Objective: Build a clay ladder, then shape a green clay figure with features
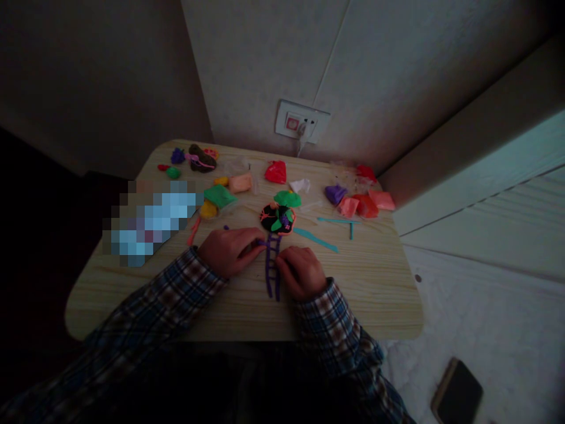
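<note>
A ladder of purple modelling clay [272, 277] lies flat on the table, with two long rails and several rungs. Its far end meets a round black clay piece [267, 221] edged in orange and decorated with green leaves and small purple and pink bits. At the ladder's left rail, my left hand [229, 250] pinches a small bit of purple clay [261, 242]. My right hand [304, 272] is closed, its thumb and fingertips at the right rail; whatever lies deeper inside those fingers is hidden.
Bags of coloured clay lie along the back of the table [362, 300], including red [276, 172], green [220, 196] and purple [335, 194]. Blue tools [316, 239] rest at right. A pixelated object [154, 221] is at left. A dark phone-like object [459, 391] lies below right.
</note>
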A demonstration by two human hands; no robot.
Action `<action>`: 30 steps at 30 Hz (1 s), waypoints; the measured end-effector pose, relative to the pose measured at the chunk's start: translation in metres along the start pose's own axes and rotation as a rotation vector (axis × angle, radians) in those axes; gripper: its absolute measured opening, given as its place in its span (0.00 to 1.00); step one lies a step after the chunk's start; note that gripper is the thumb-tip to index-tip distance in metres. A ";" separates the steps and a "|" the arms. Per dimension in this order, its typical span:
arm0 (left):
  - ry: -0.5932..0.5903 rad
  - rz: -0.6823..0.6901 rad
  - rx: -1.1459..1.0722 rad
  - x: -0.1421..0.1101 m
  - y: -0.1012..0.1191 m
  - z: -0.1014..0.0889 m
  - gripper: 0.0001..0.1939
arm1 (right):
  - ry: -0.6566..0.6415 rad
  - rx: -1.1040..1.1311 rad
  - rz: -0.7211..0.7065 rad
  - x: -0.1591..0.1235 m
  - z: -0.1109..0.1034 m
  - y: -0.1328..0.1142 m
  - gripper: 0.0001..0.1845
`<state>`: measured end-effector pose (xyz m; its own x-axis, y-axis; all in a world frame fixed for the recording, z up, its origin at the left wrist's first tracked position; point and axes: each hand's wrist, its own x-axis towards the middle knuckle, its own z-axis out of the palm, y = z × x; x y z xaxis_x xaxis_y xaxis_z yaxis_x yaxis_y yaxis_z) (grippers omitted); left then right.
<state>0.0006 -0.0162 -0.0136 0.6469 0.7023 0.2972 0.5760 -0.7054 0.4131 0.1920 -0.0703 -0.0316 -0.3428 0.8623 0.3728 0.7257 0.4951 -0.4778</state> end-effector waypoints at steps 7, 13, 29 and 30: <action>-0.009 -0.012 0.010 0.000 0.002 -0.003 0.10 | 0.004 0.029 -0.025 -0.003 0.001 -0.001 0.12; 0.026 0.044 0.018 -0.001 0.004 -0.001 0.09 | 0.007 0.031 -0.057 -0.001 0.000 -0.005 0.12; 0.150 0.248 -0.021 -0.004 0.003 0.012 0.10 | 0.028 0.014 -0.115 -0.004 -0.001 -0.002 0.12; 0.165 0.257 -0.024 -0.004 0.003 0.013 0.10 | 0.031 0.009 -0.103 -0.004 0.000 -0.001 0.12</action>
<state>0.0061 -0.0219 -0.0243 0.6790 0.5083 0.5297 0.3903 -0.8610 0.3260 0.1931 -0.0744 -0.0327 -0.3966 0.8029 0.4450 0.6817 0.5823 -0.4429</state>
